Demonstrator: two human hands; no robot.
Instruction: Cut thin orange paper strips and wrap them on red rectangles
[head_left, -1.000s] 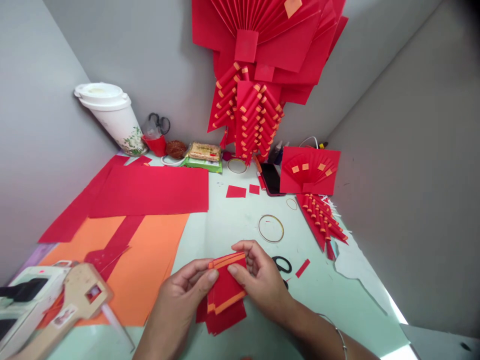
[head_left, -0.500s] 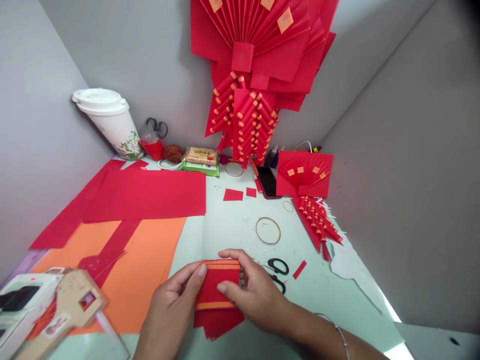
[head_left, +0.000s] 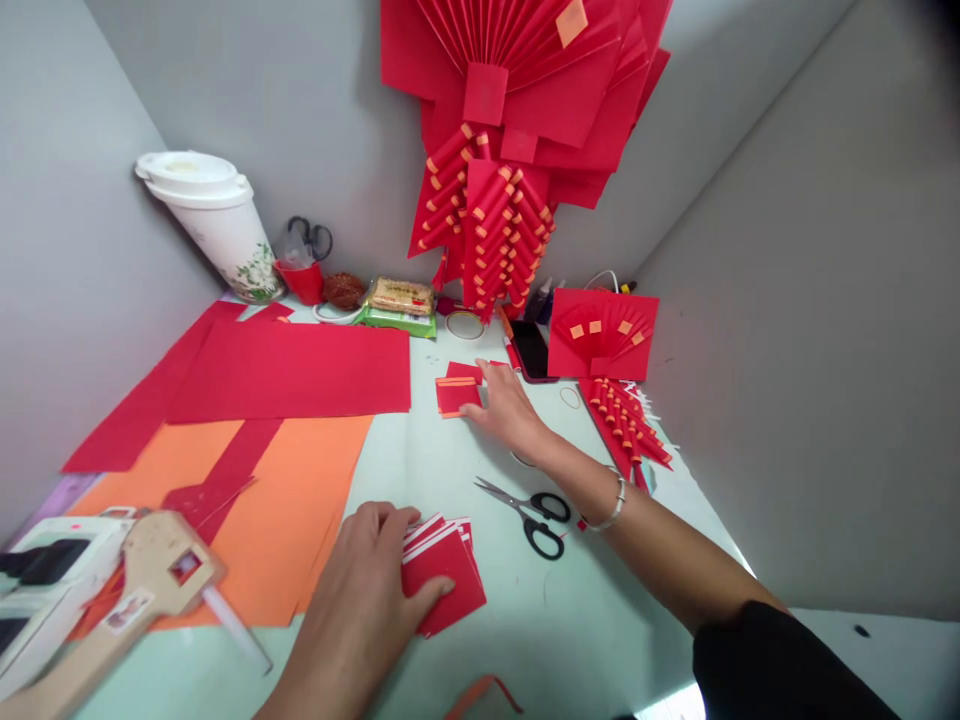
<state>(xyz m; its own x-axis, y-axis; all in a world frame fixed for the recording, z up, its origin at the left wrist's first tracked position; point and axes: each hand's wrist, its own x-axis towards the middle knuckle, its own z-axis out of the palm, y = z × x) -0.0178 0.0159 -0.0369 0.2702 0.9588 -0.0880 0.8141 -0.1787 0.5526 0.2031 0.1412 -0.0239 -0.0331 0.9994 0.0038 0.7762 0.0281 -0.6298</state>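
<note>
Head view shows the left hand down on the worktop, just left of the scissors and nearer the camera. Its grip is closed loosely on a stack of red squares, thumb on top and fingers curled over the far edge. Beyond the scissors the right hand reaches out, its grip wide and flat, touching a red piece with orange bands that lies on the worktop, up and left of the scissors.
</note>
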